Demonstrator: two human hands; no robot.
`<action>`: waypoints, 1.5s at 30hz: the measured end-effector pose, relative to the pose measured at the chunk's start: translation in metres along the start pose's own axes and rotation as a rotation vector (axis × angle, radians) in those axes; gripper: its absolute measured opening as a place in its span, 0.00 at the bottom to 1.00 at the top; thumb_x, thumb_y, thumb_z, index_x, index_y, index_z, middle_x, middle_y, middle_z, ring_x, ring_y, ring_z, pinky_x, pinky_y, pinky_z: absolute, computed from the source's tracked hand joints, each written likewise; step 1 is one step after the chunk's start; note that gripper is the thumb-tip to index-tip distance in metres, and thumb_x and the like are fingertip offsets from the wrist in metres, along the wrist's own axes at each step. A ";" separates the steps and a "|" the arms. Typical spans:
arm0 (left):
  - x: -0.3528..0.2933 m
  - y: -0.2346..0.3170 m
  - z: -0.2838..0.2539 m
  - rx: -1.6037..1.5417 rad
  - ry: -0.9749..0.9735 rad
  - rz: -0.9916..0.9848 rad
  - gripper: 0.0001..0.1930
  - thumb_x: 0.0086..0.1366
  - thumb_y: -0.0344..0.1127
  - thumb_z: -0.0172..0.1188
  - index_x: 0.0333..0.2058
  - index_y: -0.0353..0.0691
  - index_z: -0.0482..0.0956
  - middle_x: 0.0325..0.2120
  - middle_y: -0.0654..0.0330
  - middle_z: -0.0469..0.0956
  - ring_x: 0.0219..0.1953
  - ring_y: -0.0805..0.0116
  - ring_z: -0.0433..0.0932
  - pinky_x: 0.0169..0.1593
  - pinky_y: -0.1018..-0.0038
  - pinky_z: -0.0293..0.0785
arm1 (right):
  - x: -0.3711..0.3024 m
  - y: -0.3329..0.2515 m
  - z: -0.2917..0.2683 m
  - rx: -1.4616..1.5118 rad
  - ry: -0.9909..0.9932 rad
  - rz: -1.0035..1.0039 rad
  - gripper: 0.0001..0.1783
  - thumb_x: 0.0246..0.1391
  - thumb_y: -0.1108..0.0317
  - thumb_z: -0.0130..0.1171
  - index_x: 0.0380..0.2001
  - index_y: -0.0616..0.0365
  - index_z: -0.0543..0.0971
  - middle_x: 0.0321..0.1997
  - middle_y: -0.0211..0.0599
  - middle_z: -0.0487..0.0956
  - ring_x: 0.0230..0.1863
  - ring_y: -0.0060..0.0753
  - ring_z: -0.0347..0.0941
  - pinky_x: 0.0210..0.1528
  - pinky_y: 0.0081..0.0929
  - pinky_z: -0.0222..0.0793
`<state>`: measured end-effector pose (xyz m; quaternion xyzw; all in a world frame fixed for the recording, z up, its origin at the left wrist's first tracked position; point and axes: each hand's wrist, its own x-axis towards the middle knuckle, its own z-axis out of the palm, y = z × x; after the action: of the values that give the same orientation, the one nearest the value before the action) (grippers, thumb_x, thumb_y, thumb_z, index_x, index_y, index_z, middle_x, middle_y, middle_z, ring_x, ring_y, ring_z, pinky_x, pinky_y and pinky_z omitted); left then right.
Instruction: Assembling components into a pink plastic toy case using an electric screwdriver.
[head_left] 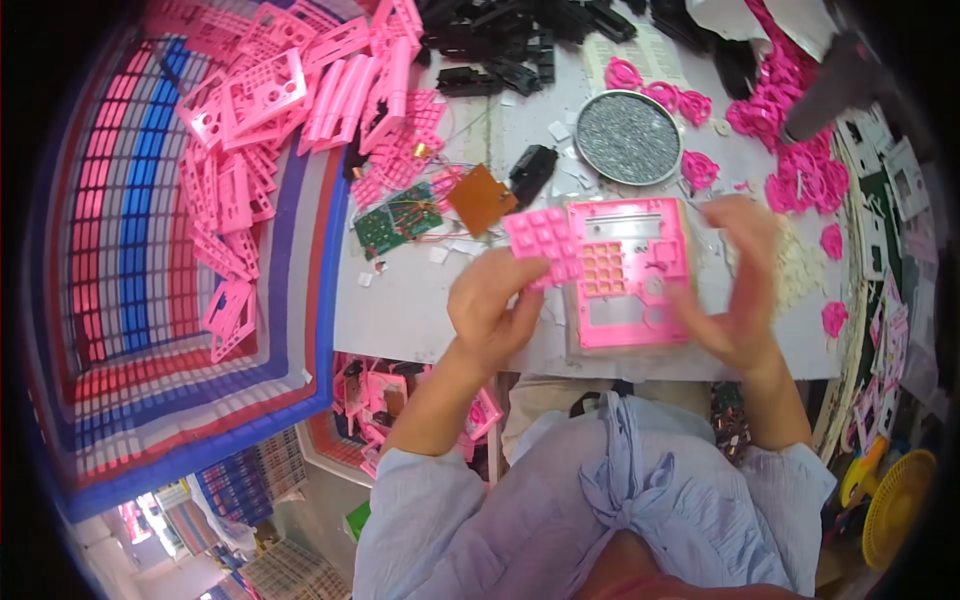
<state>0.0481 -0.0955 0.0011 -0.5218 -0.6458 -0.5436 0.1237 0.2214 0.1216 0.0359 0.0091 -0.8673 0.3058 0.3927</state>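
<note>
In front of me lies a pink plastic front panel (603, 337) with a grid of square key holes, a long slot and round openings. It rests on a pale, worn block on the table. My left hand (490, 308) pinches a pink keypad of joined square keys (540, 238) by its lower edge, over the panel's left side. At the panel's right edge hovers my right hand (740, 290), slightly blurred, with thumb and fingers apart and nothing between them. A green circuit board (397, 220) with wires and an orange-brown square sheet (481, 199) lie left of the keypad.
A round dish of small metal screws (628, 137) stands behind the panel, beside a black plastic part (532, 175). Pink ring-shaped parts (800, 180) lie at the right. Pink panels (265, 95) heap over a striped fabric-lined bin (325, 330) at left. Black parts (510, 45) fill the back.
</note>
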 end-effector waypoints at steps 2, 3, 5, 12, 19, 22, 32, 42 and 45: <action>-0.016 0.015 0.010 -0.090 -0.004 -0.133 0.14 0.54 0.19 0.64 0.40 0.35 0.81 0.32 0.52 0.83 0.31 0.59 0.83 0.37 0.70 0.78 | 0.000 -0.009 0.018 0.085 -0.081 -0.019 0.39 0.37 0.72 0.74 0.57 0.57 0.71 0.55 0.45 0.74 0.57 0.53 0.68 0.61 0.47 0.61; -0.023 0.020 0.014 -0.136 -0.009 -0.202 0.14 0.54 0.19 0.64 0.41 0.35 0.81 0.32 0.52 0.83 0.31 0.59 0.83 0.37 0.71 0.78 | 0.000 -0.013 0.022 0.090 -0.099 -0.023 0.37 0.38 0.72 0.74 0.55 0.56 0.72 0.54 0.44 0.75 0.55 0.52 0.69 0.58 0.46 0.63; -0.030 0.032 0.021 -0.198 -0.041 -0.307 0.14 0.55 0.20 0.64 0.41 0.35 0.82 0.32 0.53 0.83 0.32 0.60 0.84 0.38 0.71 0.79 | -0.001 -0.021 0.026 0.106 -0.137 -0.033 0.32 0.39 0.71 0.74 0.51 0.55 0.75 0.50 0.42 0.77 0.51 0.49 0.72 0.53 0.42 0.68; -0.044 0.054 -0.006 -0.290 -0.428 -0.601 0.22 0.61 0.19 0.61 0.55 0.31 0.73 0.25 0.62 0.80 0.29 0.78 0.78 0.35 0.80 0.75 | -0.009 -0.028 0.017 0.369 -0.469 0.282 0.08 0.50 0.71 0.69 0.34 0.57 0.80 0.31 0.36 0.80 0.28 0.38 0.76 0.31 0.30 0.72; -0.052 0.026 -0.001 -0.260 -0.237 -0.774 0.15 0.66 0.21 0.58 0.52 0.32 0.75 0.25 0.64 0.78 0.27 0.80 0.75 0.31 0.83 0.70 | 0.001 0.024 0.064 0.158 -0.475 0.392 0.08 0.54 0.66 0.66 0.33 0.58 0.79 0.29 0.40 0.80 0.30 0.42 0.78 0.33 0.34 0.74; -0.051 0.019 -0.005 -0.255 -0.209 -0.773 0.13 0.66 0.21 0.58 0.49 0.32 0.77 0.24 0.64 0.78 0.27 0.80 0.76 0.31 0.83 0.69 | -0.001 0.034 0.073 0.083 -0.480 0.326 0.08 0.53 0.68 0.66 0.34 0.59 0.80 0.30 0.38 0.80 0.28 0.36 0.77 0.30 0.32 0.72; -0.019 -0.046 -0.033 0.375 -0.157 -0.496 0.14 0.57 0.28 0.67 0.43 0.35 0.79 0.31 0.57 0.80 0.32 0.65 0.79 0.38 0.69 0.74 | -0.006 -0.002 0.045 -0.179 -0.726 0.004 0.42 0.50 0.51 0.67 0.64 0.62 0.68 0.70 0.51 0.64 0.72 0.57 0.58 0.68 0.51 0.58; 0.015 -0.090 -0.030 0.671 -0.395 -0.223 0.13 0.54 0.36 0.69 0.37 0.39 0.80 0.34 0.56 0.79 0.38 0.55 0.78 0.46 0.61 0.72 | -0.020 -0.017 0.044 -0.334 -1.041 0.016 0.55 0.52 0.37 0.61 0.70 0.68 0.58 0.77 0.54 0.53 0.79 0.51 0.44 0.73 0.64 0.40; 0.016 -0.088 -0.039 0.488 -0.227 -0.338 0.09 0.57 0.34 0.67 0.36 0.39 0.81 0.32 0.55 0.81 0.34 0.56 0.80 0.41 0.64 0.75 | -0.016 -0.005 0.036 -0.147 -0.988 0.045 0.51 0.53 0.40 0.61 0.69 0.66 0.60 0.76 0.52 0.54 0.79 0.51 0.45 0.73 0.64 0.40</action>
<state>-0.0460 -0.1074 -0.0232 -0.4193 -0.8444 -0.3238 0.0801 0.2090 0.0944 0.0097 0.1067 -0.9689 0.2114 -0.0721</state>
